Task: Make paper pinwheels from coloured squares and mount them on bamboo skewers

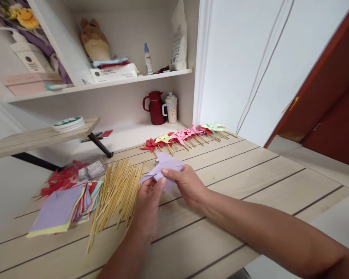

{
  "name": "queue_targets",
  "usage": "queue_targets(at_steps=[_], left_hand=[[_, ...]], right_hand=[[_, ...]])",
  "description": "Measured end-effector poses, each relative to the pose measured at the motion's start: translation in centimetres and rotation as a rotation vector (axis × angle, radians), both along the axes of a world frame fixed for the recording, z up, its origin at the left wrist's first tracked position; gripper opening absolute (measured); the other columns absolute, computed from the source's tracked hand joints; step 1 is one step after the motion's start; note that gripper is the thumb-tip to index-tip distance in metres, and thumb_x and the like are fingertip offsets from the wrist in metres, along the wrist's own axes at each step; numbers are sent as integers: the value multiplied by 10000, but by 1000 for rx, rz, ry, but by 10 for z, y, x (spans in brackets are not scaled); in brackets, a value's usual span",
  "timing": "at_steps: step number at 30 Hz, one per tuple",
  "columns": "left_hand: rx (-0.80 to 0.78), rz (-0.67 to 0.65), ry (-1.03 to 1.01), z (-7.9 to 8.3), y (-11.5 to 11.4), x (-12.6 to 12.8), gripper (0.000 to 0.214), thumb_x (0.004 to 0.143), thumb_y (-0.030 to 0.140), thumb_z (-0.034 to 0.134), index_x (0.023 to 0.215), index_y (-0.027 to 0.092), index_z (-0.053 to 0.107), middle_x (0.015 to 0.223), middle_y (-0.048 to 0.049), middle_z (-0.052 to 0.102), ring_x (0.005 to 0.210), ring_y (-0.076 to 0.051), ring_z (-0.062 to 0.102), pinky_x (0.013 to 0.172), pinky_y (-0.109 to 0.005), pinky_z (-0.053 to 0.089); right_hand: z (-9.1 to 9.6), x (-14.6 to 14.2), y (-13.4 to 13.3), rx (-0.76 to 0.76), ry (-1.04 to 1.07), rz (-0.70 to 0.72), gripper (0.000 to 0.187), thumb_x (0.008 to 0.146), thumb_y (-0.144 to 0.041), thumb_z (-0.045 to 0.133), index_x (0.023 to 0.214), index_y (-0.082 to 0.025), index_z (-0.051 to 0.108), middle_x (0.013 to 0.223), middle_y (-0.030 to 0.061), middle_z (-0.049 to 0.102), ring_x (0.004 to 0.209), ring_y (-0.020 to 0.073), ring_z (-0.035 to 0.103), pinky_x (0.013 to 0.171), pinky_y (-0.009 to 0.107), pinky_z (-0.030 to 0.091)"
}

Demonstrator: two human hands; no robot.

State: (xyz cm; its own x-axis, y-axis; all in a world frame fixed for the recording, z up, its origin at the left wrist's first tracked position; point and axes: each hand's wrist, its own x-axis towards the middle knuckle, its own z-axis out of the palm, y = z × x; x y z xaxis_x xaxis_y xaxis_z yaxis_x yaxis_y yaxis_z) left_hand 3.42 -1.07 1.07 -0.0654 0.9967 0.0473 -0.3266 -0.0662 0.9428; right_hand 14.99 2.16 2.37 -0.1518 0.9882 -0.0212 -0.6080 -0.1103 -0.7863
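Presently, both my hands are on one purple paper (170,164), folded with pointed corners, held up over the middle of the table (209,240). Left hand (148,205): closed on the near left part, thumb and fingers pinching the edge. Right hand (192,186): gripping the right side, thumb flat on top, fingers mostly hidden beneath.

Surroundings: sticks (116,193) in a loose heap just left of the paper, partly behind my left hand. Farther left, a stack of sheets (56,209), purple uppermost with yellow showing under it; red pieces (58,180) and a clear box (94,170) lie on its far side. Pinwheels (180,136) in red, yellow, pink and green form a row along the far edge, their sticks pointing toward the near right. Beyond the row, a jug (155,108) stands just left of a cup (171,108)
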Motion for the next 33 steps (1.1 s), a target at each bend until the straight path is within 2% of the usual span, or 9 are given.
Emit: queue_targets(at_steps=[5, 12, 16, 28, 31, 33], left_hand=[[0, 78, 29, -2, 2, -1, 426, 757, 405, 833, 1115, 185, 764, 1040, -84, 781, 1023, -241, 709, 983, -397, 506], [93, 97, -19, -3, 4, 0, 337, 807, 374, 799, 1095, 202, 778, 1040, -68, 784, 1037, -220, 709, 986, -374, 521], [59, 170, -14, 0, 4, 1, 333, 742, 350, 843, 1031, 192, 792, 956, -58, 791, 1015, -225, 717, 984, -371, 525], [-72, 250, 27, 1, 7, -4, 300, 648, 373, 872, 874, 184, 814, 891, -69, 791, 914, -231, 711, 855, -336, 547], [-111, 208, -26, 1, 10, -9, 354, 619, 369, 898, 887, 154, 812, 924, -91, 794, 889, -224, 707, 846, -328, 538], [-114, 175, -76, 1, 13, -16, 393, 589, 361, 920, 885, 128, 808, 928, -108, 795, 854, -210, 701, 824, -309, 533]], right_hand=[[0, -1, -1, -2, -7, -2, 332, 505, -311, 965, 739, -158, 785, 743, 25, 744, 689, 155, 608, 689, 288, 467], [-3, -2, -1, -31, -16, -19, 350, 510, -323, 966, 761, -156, 789, 766, 33, 750, 702, 163, 614, 691, 292, 458], [-5, -3, -3, -24, -8, -1, 352, 522, -318, 959, 790, -158, 797, 795, 45, 760, 748, 180, 629, 731, 307, 476], [-11, -5, -4, 28, -51, 51, 351, 597, -363, 927, 854, -166, 791, 845, 62, 758, 842, 215, 650, 810, 330, 495], [-12, -2, 0, 59, -100, 64, 420, 673, -443, 888, 964, -179, 740, 869, 42, 739, 809, 198, 640, 791, 326, 495], [-12, 2, 4, 120, -172, 32, 496, 785, -534, 794, 1157, -234, 660, 887, 10, 720, 807, 193, 639, 802, 334, 500]])
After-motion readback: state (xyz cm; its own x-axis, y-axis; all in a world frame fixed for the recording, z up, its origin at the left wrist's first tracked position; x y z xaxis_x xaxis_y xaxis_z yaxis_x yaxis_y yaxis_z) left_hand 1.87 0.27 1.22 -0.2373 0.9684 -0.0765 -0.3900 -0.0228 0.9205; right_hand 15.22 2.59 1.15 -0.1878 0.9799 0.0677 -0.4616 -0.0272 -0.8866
